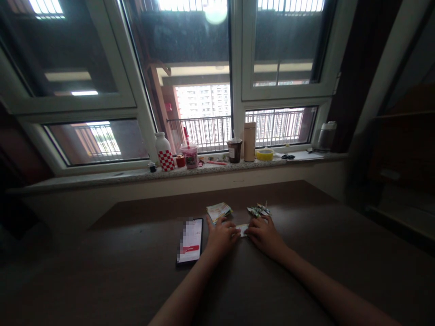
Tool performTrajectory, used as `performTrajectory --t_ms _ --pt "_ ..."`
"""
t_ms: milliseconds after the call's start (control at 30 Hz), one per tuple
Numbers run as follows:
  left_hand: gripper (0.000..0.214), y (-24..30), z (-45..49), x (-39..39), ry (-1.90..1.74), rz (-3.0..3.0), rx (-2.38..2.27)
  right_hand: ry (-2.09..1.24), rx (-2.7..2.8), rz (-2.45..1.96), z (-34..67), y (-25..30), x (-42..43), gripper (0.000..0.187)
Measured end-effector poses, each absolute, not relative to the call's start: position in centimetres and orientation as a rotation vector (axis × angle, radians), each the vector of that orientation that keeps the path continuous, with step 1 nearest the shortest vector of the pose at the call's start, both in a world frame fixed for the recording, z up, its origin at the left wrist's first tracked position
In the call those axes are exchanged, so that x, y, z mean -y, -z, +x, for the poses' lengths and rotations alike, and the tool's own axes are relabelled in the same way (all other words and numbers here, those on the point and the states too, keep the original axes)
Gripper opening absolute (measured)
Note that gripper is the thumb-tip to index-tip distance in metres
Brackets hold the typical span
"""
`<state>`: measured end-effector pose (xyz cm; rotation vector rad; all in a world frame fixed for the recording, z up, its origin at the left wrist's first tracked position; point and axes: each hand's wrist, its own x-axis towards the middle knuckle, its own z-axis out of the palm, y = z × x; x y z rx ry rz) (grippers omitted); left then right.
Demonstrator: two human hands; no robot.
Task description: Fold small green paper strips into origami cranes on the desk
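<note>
Both of my hands rest on a dark brown table with a small pale piece of paper pinched between them. My left hand presses its fingertips on the paper's left end. My right hand holds the right end with curled fingers. A stack of printed paper squares lies just beyond my left hand. A small pile of folded paper shapes lies just beyond my right hand.
A phone with a lit screen lies left of my left hand. The window sill behind the table carries a red-checked bottle, drink cups, a tan flask, yellow tape and a kettle.
</note>
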<state>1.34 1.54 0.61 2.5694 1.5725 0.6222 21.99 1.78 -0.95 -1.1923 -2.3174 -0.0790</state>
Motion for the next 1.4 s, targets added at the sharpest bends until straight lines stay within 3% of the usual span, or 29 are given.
performTrajectory --t_ms 633,1400 --pt "0.023 -1.2 1.5 -1.1 -0.623 2.533 -1.435 -0.027 2.287 -1.294 21.6 2.5 -2.4 0.031" --pt "0.021 0.1 1.0 -1.9 -0.628 2.48 -1.654 -0.122 2.384 -1.237 22.1 3.1 -3.3 0.035"
